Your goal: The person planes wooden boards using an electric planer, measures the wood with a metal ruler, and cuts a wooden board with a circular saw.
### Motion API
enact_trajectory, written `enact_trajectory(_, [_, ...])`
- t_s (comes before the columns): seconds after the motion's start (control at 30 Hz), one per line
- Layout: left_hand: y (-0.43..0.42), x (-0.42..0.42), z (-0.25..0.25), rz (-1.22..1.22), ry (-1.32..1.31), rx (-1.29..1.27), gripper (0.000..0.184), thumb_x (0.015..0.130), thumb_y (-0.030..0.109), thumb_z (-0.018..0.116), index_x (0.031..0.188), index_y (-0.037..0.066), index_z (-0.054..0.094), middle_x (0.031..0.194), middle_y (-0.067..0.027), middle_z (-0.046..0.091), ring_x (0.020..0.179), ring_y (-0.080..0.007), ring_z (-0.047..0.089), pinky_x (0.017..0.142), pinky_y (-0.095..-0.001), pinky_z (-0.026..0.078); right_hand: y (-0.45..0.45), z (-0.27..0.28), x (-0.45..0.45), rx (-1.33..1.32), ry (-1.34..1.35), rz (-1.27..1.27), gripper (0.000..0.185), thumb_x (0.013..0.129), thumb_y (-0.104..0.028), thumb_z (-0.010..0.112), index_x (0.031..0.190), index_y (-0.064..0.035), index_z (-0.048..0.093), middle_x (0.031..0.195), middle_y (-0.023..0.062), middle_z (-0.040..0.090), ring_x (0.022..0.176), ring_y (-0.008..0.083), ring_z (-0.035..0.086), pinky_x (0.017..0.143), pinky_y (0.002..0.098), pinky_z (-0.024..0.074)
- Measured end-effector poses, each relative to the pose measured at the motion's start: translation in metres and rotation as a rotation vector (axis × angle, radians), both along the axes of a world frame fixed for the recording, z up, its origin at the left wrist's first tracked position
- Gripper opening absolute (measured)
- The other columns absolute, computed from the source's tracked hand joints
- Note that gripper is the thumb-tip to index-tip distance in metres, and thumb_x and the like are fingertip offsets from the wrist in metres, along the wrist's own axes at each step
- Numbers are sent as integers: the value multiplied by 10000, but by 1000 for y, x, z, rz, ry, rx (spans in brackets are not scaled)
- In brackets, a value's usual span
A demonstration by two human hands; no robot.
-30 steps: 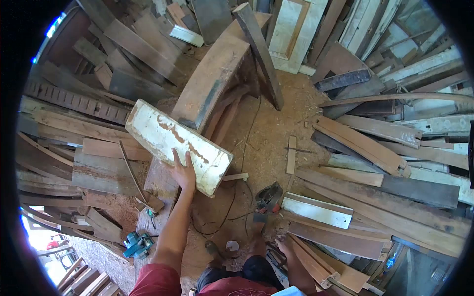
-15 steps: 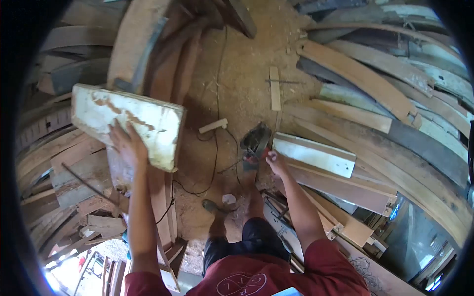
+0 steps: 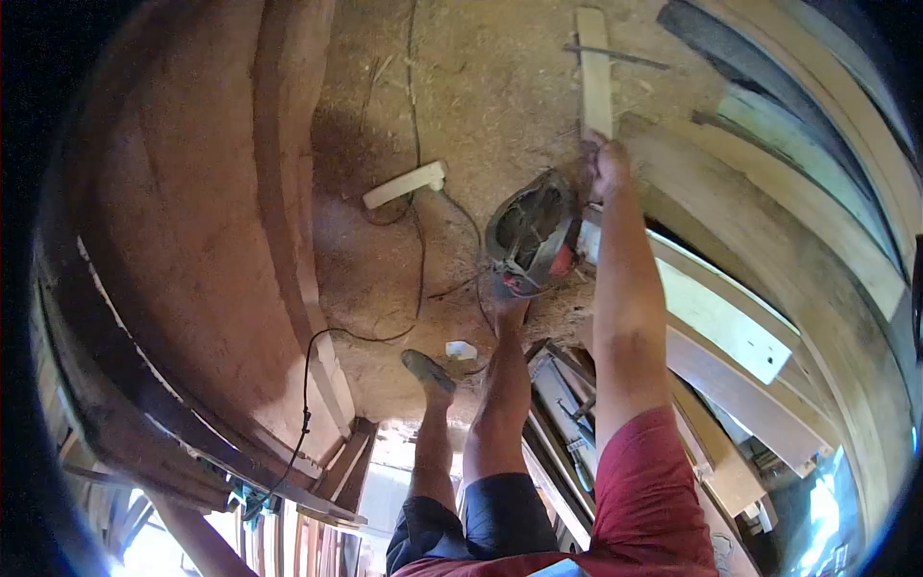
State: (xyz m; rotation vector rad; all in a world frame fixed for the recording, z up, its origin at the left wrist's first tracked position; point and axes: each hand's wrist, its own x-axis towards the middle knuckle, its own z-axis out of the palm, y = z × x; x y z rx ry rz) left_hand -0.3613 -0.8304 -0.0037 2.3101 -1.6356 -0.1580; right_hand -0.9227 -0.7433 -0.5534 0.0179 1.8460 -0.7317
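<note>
My right hand (image 3: pixel 608 169) is stretched forward over the floor, its fingers curled. It appears at the near end of a pale wooden strip (image 3: pixel 596 82), though I cannot tell whether the two touch. What the fingers hold, if anything, is hidden. Just left of that hand, a dark power tool with red parts (image 3: pixel 531 231) lies by my foot. My left hand is out of sight; a limb at the lower left, perhaps my left forearm (image 3: pixel 197 540), disappears behind the large brown wooden piece (image 3: pixel 183 240).
A black cord (image 3: pixel 417 260) snakes across the dusty floor (image 3: pixel 461 106), past a short pale wood offcut (image 3: pixel 405 184). A thin dark rod (image 3: pixel 620 57) crosses the strip. Stacked planks (image 3: pixel 769 183) and a white-faced board (image 3: pixel 723 322) lie on the right.
The view has shifted, and the brown wooden piece now fills the left side. The white-faced board under my left hand has left view. My right hand has moved forward past the tool.
</note>
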Motion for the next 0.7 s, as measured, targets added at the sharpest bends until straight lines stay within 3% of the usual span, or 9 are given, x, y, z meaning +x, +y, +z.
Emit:
enact_trajectory(0.13, [-5,4,-5,-18,-32,10,540,1156,322,352,1592,10,415,1660,-187,379,1567,-339,325,1300,-455,238,-5,-60,-8,-174,-260,-322,312,917,-297,819,1133,-90,729,819,15,636,709,156,574,632,406,510])
enact_trajectory(0.23, [-3,3,-7,-23,-45,3,543,1154,324,354,1590,9,422,1663,-189,380,1570,-340,321,1303,-455,228,-22,-64,-13,-101,-212,-426,372,908,-276,833,1186,-69,701,884,23,659,762,164,591,635,404,509])
enact_trajectory(0.37, [-1,4,-6,-19,-54,-19,547,1150,326,356,1588,7,431,1668,-191,381,1575,-342,315,1307,-455,215,-39,-90,-13,-5,-154,-224,580,811,-335,922,1242,-51,659,1081,85,719,1044,275,676,816,501,560])
enact_trajectory(0.4, [-1,4,-5,-22,-57,-27,548,1149,327,356,1588,7,433,1669,-191,381,1576,-342,314,1308,-455,212,-34,-106,-12,56,331,239,657,781,-383,934,1272,-49,650,1167,122,716,1127,314,668,853,522,562])
enact_trajectory(0.47, [-2,5,-4,-28,-62,-39,551,1148,328,357,1587,6,438,1671,-192,382,1578,-343,311,1310,-455,206,-42,-105,-8,174,831,777,781,734,-478,942,1308,-40,645,1281,188,707,1221,369,664,914,545,563])
enact_trajectory(0.5, [-2,6,-5,-32,-68,-48,552,1147,329,358,1586,5,440,1672,-193,382,1579,-343,309,1312,-455,203,-50,-46,10,232,839,866,829,716,-527,939,1315,-33,648,1311,216,702,1232,385,669,938,546,562])
enact_trajectory(0.57, [-4,7,-6,-45,-77,-60,554,1145,330,359,1585,5,444,1674,-194,383,1581,-344,306,1314,-455,196,-52,-71,4,290,873,1023,856,719,-550,908,1343,-18,664,1306,216,719,1168,380,708,946,482,559])
enact_trajectory(0.6, [-5,5,-6,-56,-81,-66,555,1144,331,359,1585,4,447,1675,-194,383,1582,-344,305,1315,-455,193,-54,-57,19,272,857,1028,856,719,-550,908,1343,-18,664,1306,216,719,1168,380,708,946,482,559])
enact_trajectory(0.7, [-4,2,-4,-55,-77,-68,559,1142,333,361,1583,3,454,1678,-195,384,1585,-346,301,1318,-455,183,-39,-17,34,-85,402,335,728,864,-541,804,1357,-31,641,1227,169,720,1133,313,707,931,424,585])
